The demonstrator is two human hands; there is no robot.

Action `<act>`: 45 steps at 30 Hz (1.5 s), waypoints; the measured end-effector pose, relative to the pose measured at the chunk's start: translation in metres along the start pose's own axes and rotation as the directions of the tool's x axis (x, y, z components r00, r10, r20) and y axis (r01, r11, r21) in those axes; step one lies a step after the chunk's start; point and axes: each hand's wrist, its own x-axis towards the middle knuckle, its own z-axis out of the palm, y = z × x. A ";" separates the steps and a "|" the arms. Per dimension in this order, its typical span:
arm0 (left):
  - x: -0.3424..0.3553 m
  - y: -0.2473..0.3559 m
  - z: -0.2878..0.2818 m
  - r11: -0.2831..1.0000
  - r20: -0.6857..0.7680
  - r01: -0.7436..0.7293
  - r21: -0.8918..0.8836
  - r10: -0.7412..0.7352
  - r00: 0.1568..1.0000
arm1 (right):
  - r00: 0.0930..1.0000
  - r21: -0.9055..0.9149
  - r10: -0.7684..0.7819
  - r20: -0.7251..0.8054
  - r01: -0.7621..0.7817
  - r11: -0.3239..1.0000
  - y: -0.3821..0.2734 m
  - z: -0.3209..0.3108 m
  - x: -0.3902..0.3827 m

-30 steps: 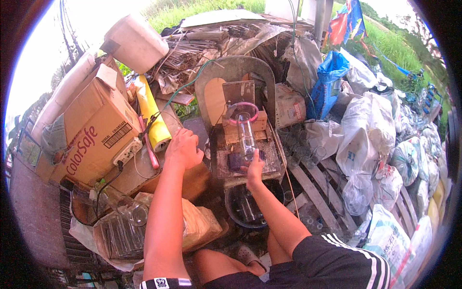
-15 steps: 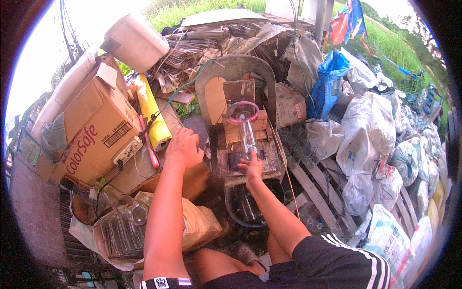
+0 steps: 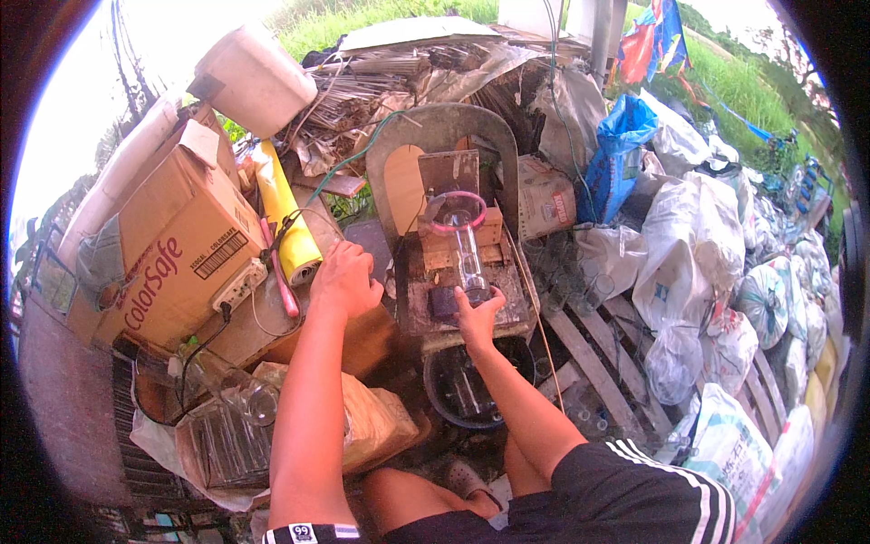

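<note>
A clear glass bottle [image 3: 468, 256] lies lengthwise on a worn wooden rig that stands on a chair [image 3: 419, 127]. My right hand [image 3: 480, 313] is closed around its near end, thumb on top. At the far end a pink ring [image 3: 435, 225] stands around or just in front of the glass; I cannot tell which. Left of my right fingers sits a small dark block [image 3: 442, 303]. My left hand [image 3: 346, 279] is curled at the edge of a brown stand [image 3: 358, 334]; its fingertips are partly hidden, and whatever they hold does not show.
Below the chair seat is a black basin [image 3: 441, 399] with glass in it. Left stand a cardboard box [image 3: 181, 240], a power strip [image 3: 239, 288], a yellow roll [image 3: 288, 227] and a carton of clear bottles [image 3: 222, 444]. Right are wooden slats [image 3: 594, 363], white sacks [image 3: 684, 245] and a blue bag [image 3: 623, 150].
My right hand has shifted slightly, and its grip on the bottle's near end now looks fuller, with the thumb on top. The left hand stays in place.
</note>
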 end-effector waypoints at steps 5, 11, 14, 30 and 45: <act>0.000 -0.001 0.001 1.000 0.011 0.007 -0.006 -0.007 1.000 | 0.997 0.126 0.075 -0.025 -0.071 0.989 0.011 0.005 0.007; 0.001 0.000 -0.002 1.000 0.030 0.007 0.009 -0.007 1.000 | 0.874 0.396 0.382 0.300 -0.479 0.784 -0.013 -0.008 0.002; 0.001 0.002 -0.003 1.000 0.041 0.016 0.014 -0.016 0.999 | 0.846 0.449 0.347 0.404 -0.514 0.731 -0.017 -0.014 0.000; 0.001 0.001 -0.003 1.000 0.041 0.014 -0.010 -0.013 0.999 | 0.930 0.319 0.316 0.188 -0.362 0.876 -0.006 -0.005 0.008; 0.000 -0.001 0.003 1.000 -0.005 -0.003 -0.016 0.003 1.000 | 0.980 0.175 0.179 0.082 -0.191 0.966 -0.015 0.000 0.004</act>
